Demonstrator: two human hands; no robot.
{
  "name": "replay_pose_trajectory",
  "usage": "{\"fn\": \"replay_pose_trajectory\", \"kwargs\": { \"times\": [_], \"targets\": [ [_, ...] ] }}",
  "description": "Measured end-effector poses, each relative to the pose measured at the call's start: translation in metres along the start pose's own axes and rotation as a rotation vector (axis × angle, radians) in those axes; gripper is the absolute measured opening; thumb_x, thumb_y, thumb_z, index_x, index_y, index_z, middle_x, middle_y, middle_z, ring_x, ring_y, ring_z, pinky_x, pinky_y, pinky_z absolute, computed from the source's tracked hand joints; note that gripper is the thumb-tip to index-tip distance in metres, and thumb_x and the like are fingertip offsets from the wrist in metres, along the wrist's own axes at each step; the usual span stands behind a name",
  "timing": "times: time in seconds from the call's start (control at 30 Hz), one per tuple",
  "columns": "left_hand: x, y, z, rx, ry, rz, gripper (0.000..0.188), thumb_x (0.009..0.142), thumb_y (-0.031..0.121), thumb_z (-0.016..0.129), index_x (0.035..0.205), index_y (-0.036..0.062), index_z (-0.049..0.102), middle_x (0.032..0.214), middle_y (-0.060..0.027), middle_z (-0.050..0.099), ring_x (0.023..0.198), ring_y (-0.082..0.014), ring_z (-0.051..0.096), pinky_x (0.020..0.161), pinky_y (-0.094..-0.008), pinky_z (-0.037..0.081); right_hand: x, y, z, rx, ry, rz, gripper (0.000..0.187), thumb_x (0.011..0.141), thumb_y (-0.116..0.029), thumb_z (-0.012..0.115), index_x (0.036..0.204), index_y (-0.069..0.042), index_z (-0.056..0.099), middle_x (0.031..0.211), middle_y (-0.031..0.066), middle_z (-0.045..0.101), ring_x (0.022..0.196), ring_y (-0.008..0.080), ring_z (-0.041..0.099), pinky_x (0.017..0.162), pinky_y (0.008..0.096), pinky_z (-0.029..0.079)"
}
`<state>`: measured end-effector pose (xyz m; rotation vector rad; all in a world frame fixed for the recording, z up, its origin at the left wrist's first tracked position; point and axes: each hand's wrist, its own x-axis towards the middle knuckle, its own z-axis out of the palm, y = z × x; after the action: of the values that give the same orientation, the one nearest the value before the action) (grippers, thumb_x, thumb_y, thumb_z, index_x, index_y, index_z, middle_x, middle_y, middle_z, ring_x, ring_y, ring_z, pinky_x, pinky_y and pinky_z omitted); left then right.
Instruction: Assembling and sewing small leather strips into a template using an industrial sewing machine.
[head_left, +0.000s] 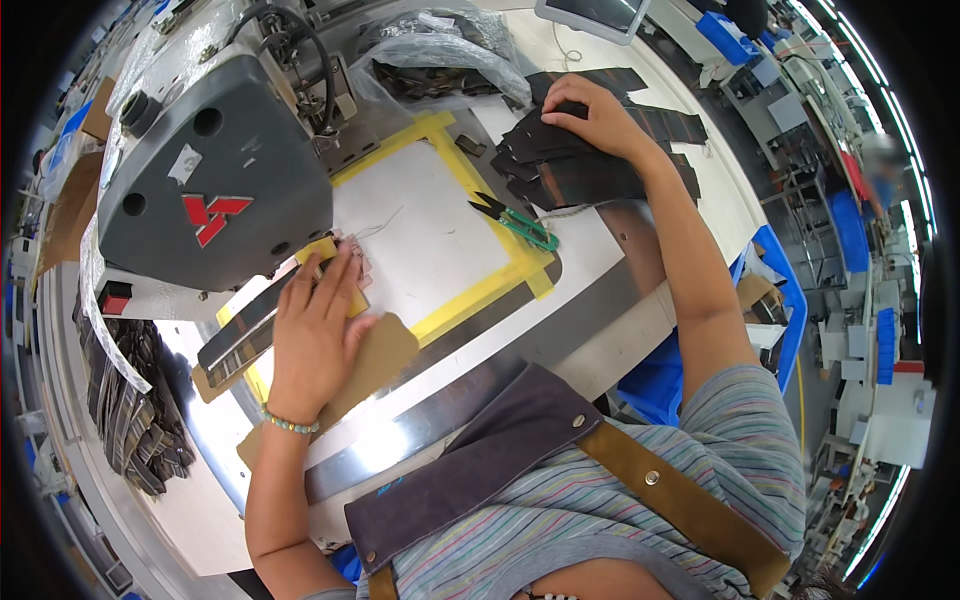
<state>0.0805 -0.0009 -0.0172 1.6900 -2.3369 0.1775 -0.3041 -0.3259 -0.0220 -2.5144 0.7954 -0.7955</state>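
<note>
My left hand (318,325) lies flat with fingers stretched out beside the sewing machine head (215,170). Under and next to its fingers are a dark striped fabric strip (240,338), a brown cardboard piece (385,350) and a small yellow piece (357,303). The fingertips sit close to the machine's working point, which is mostly hidden. At the far right, my right hand (597,118) is closed, thumb and fingers pinched at a dark fabric piece (545,138) on top of a pile of plaid pieces (600,180). Green-handled thread snips (525,225) lie between the hands.
Yellow tape (450,315) frames a white sheet (410,210) on the bed. A clear plastic bag (440,60) holds dark pieces at the back. Bundled fabric strips (135,410) hang at the left. A blue bin (790,310) stands beyond the right table edge.
</note>
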Motion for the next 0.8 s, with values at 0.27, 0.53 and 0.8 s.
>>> {"fn": "replay_pose_trajectory", "kwargs": {
  "times": [0.27, 0.53, 0.8],
  "targets": [
    [-0.020, -0.017, 0.007, 0.028, 0.123, -0.153, 0.057, 0.093, 0.024, 0.081, 0.141, -0.0035, 0.066, 0.144, -0.0158, 0.069, 0.128, -0.0385, 0.065, 0.108, -0.0475, 0.054, 0.000, -0.008, 0.010, -0.183, 0.088, 0.065, 0.026, 0.093, -0.026, 0.086, 0.093, -0.005, 0.070, 0.099, 0.0078, 0.067, 0.098, 0.0276, 0.065, 0.087, 0.0379, 0.052],
    [-0.014, -0.015, 0.004, 0.051, 0.242, -0.065, 0.040, 0.094, 0.016, 0.081, 0.129, -0.0019, 0.073, 0.134, -0.0147, 0.073, 0.115, -0.0354, 0.071, 0.098, -0.0445, 0.058, 0.009, 0.007, -0.027, 0.264, 0.182, 0.243, 0.018, 0.102, -0.020, 0.077, 0.108, -0.004, 0.072, 0.099, 0.0053, 0.075, 0.097, 0.0096, 0.067, 0.086, 0.0296, 0.053],
    [-0.012, -0.016, 0.006, 0.028, 0.279, -0.035, 0.036, 0.090, 0.015, 0.084, 0.119, -0.0044, 0.075, 0.123, -0.0151, 0.076, 0.108, -0.0325, 0.072, 0.092, -0.0431, 0.061, 0.073, -0.055, 0.014, -0.606, -0.149, 0.321, 0.056, 0.090, -0.062, 0.074, 0.110, -0.011, 0.081, 0.099, 0.0181, 0.080, 0.097, 0.0399, 0.076, 0.086, 0.0497, 0.060]
  ]
}}
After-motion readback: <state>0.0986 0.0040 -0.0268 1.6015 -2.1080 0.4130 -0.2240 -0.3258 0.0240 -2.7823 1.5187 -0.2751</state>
